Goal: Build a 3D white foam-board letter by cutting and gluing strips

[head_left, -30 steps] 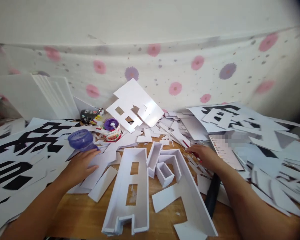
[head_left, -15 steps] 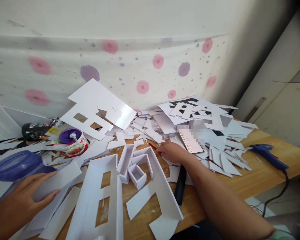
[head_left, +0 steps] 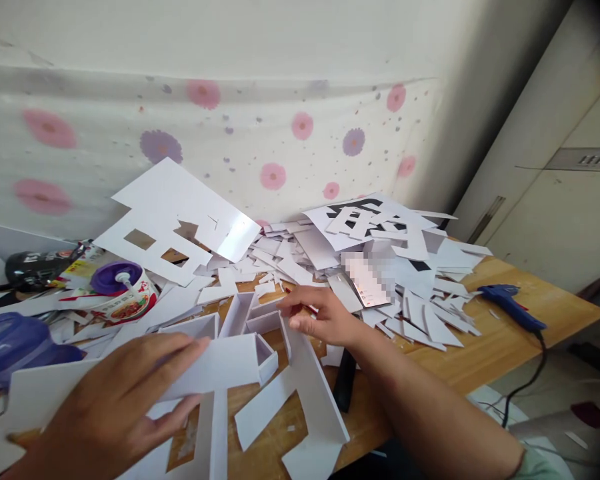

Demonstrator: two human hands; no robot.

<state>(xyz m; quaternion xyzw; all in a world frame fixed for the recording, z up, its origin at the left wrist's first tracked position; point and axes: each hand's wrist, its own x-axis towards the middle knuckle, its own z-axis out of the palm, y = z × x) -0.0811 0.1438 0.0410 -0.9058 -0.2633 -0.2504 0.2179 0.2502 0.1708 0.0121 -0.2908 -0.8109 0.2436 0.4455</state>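
Note:
My left hand (head_left: 125,393) holds a flat white board piece (head_left: 223,365) between thumb and fingers, above a white walled structure (head_left: 220,433). The piece's right end overlaps a small open white box (head_left: 266,359). My right hand (head_left: 323,313) is closed around a thin reddish-brown stick, over the top of the structure's right part (head_left: 320,393). Only short lengths of the stick show. Inside the right part, a window-like cutout shows the wooden table. A black-handled tool (head_left: 345,383) lies beside the right wall, under my right forearm.
Behind are white scraps (head_left: 295,267), a cut-out board (head_left: 180,220) and a phone (head_left: 367,283). A blue glue gun (head_left: 515,308) with a cord lies right. A paper tub (head_left: 135,300) and purple container (head_left: 20,347) stand left, before a flowered sheet (head_left: 240,133).
My left hand has moved right with the white piece, from beside the structure to over it. My right hand has moved slightly left with the stick. The camera view has shifted right.

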